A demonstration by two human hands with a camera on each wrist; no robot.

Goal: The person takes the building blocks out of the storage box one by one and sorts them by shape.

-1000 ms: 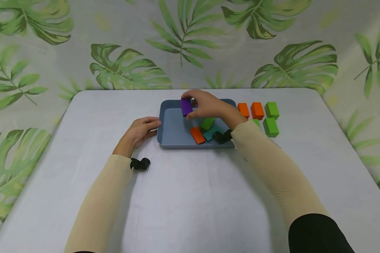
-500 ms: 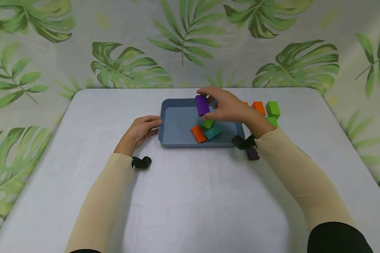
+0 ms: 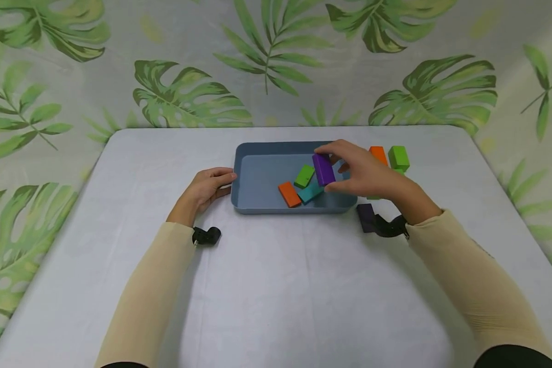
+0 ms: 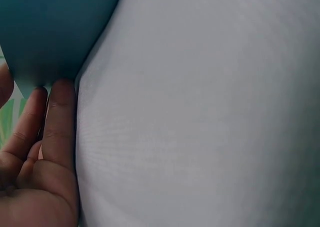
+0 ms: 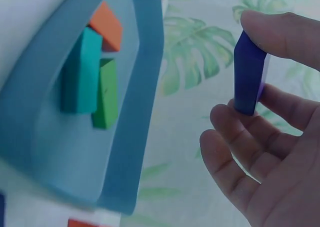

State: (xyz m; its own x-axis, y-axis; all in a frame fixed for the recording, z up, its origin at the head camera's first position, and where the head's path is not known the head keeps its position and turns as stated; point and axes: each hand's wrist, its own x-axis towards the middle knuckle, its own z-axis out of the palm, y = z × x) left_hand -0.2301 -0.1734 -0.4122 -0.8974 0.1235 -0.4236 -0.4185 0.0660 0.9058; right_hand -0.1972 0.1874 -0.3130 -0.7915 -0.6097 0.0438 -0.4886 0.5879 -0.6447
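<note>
My right hand (image 3: 365,171) pinches a purple block (image 3: 324,170) between thumb and fingertips, over the right part of a blue-grey tray (image 3: 257,189). In the right wrist view the thumb presses one end of this block and the fingers the other. Inside the tray lie an orange block (image 3: 290,194), a teal block (image 3: 310,193) and a green block (image 3: 304,176), close together. At the tray's left side, my left hand (image 3: 204,188) touches the outer wall with straight fingers (image 4: 59,122) and holds nothing in its palm.
Right of the tray stand an orange block (image 3: 378,154) and a green block (image 3: 398,157), with others partly hidden by the right hand. A dark purple block (image 3: 365,218) lies off the tray's near right corner, beside the black wrist camera (image 3: 390,226).
My right hand has carried the purple block rightward across the tray, from the left half to the right part. The left hand has stayed at the tray's left edge.
</note>
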